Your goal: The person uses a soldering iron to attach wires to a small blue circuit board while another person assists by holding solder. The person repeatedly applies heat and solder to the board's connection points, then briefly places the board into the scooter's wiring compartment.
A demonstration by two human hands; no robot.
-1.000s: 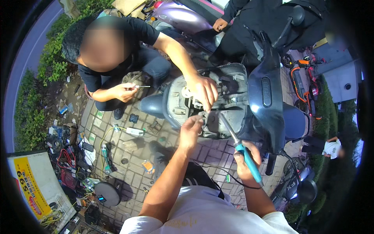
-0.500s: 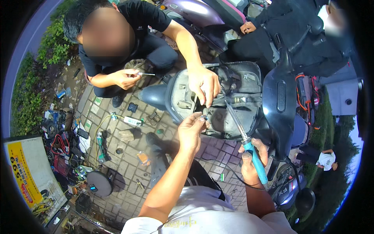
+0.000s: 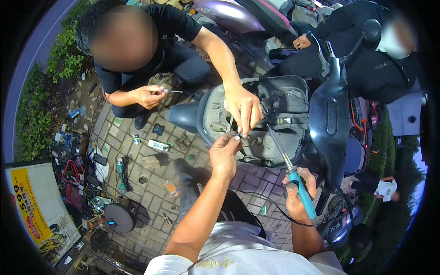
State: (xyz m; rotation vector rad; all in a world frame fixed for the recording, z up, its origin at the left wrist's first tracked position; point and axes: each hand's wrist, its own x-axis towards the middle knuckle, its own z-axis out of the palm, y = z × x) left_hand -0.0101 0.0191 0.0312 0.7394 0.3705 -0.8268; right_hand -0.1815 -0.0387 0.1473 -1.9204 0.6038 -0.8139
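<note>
My right hand is wrapped round the teal handle of a soldering iron, its metal shaft pointing up and left over the opened scooter body. Between the thumb and fingers of my left hand is a small dark part, too small to name. A co-worker's hand reaches down from above, fingertips pinched right beside that part. The co-worker's other hand holds a thin small screwdriver. The iron's dark cable loops below my hands.
On the brick paving left of me lie a white power strip, a green power tool, pliers and a round black object. Tools and cables crowd the far left. A second person sits beyond the scooter's handlebar mirror.
The co-worker's reaching hand has come down, its fingertips now at the small part in my left hand. The view has shifted slightly; my grip on the soldering iron is the same.
</note>
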